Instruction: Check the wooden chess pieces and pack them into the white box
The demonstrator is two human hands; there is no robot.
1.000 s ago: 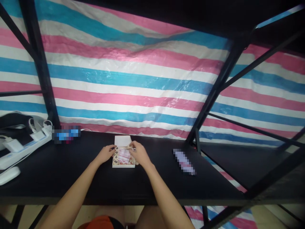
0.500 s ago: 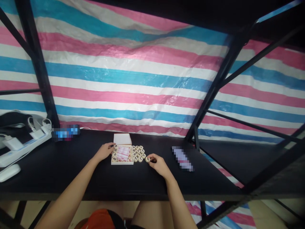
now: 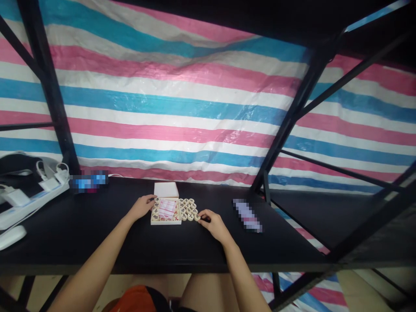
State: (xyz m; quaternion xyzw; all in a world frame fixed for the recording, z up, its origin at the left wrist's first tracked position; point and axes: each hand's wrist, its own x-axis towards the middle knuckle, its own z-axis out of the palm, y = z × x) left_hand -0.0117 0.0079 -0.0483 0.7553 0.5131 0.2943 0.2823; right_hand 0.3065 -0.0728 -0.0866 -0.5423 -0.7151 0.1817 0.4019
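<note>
A small pale box [image 3: 165, 221] lies on the black table [image 3: 97, 242]; a folded pink-checked sheet [image 3: 167, 209] lies inside it, with round game pieces along its edges. Its white lid [image 3: 166, 189] lies just behind. Several round pale pieces [image 3: 188, 208] with dark and red marks lie in a cluster right of the box. My left hand [image 3: 141, 207] rests curled against the box's left side. My right hand [image 3: 212, 224] is on the table right of the cluster, its fingertips pinched on the nearest piece [image 3: 196, 217].
A white power strip [image 3: 29, 200] with plugged chargers and a white case [image 3: 11, 237] lie at the far left. Two blurred items lie on the table, one at back left [image 3: 88, 181], one to the right [image 3: 247, 215]. Black frame posts [image 3: 282, 134] and a striped tarp stand behind.
My right hand left the box and moved right onto the table; a cluster of pieces now lies beside the box. In the last half second it shifted slightly left. My left hand stayed.
</note>
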